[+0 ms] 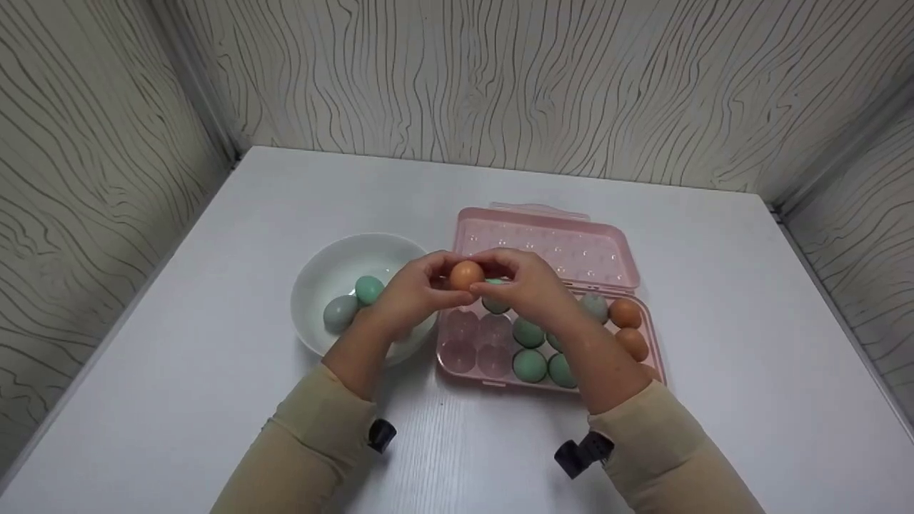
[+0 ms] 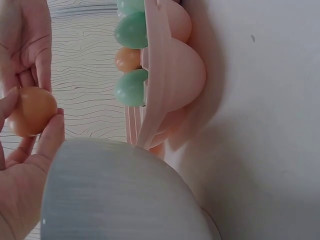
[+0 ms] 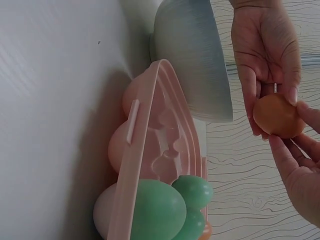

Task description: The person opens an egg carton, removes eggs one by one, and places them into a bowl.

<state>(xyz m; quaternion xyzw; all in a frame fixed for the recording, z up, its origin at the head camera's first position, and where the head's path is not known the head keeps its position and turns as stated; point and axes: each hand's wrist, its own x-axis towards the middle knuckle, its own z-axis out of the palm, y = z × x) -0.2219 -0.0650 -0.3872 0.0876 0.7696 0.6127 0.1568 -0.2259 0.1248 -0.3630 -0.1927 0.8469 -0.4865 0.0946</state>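
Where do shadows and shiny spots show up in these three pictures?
Head view: tiny glints on the dimpled pink plastic lid, pale sheen on the rectangular white table; left wrist view: soft grey shadow beside the pink plastic egg tray; right wrist view: similar shadow along that tray.

Yeah, can't read any text, labels, brands, numbers or signs here tbh. Nothing legible on the orange-brown egg (image 1: 466, 275), the bowl (image 1: 311, 300), the pink egg box (image 1: 571, 251) or the bench (image 1: 750, 321), in any of the three views.
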